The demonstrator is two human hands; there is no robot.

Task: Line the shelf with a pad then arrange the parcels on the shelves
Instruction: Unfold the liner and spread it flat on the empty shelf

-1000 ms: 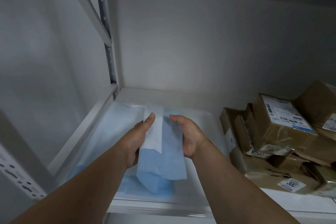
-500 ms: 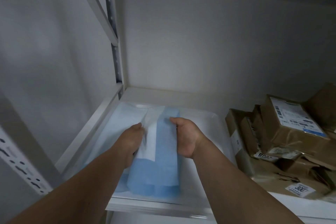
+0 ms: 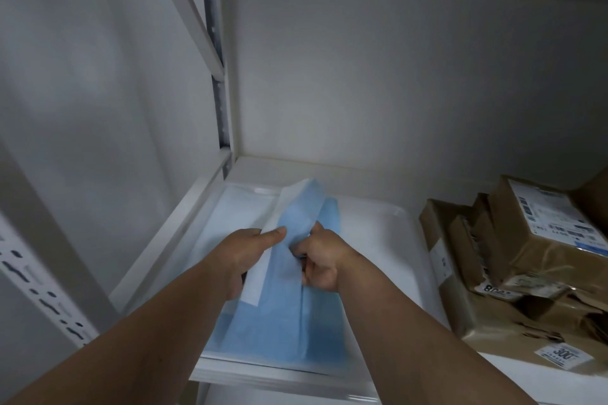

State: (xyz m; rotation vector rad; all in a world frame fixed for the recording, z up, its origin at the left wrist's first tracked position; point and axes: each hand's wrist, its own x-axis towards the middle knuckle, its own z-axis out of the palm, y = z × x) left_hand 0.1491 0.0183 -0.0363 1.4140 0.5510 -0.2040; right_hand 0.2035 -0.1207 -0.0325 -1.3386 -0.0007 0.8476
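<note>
Gripping the folded blue pad (image 3: 283, 276), left hand (image 3: 245, 251) and right hand (image 3: 320, 258) work beside stacked brown parcels (image 3: 513, 260).

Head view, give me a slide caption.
Both hands, left hand and right hand, unfold a blue pad beside brown parcels.

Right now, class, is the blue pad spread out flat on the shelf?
No: both hands, left hand and right hand, hold the folded blue pad above the shelf.

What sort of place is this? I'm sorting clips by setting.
Probably a storeroom or parcel depot. A metal shelf on a slotted upright holds a pile of brown parcels with printed labels, while the left hand and right hand hold a folded blue pad.
</note>
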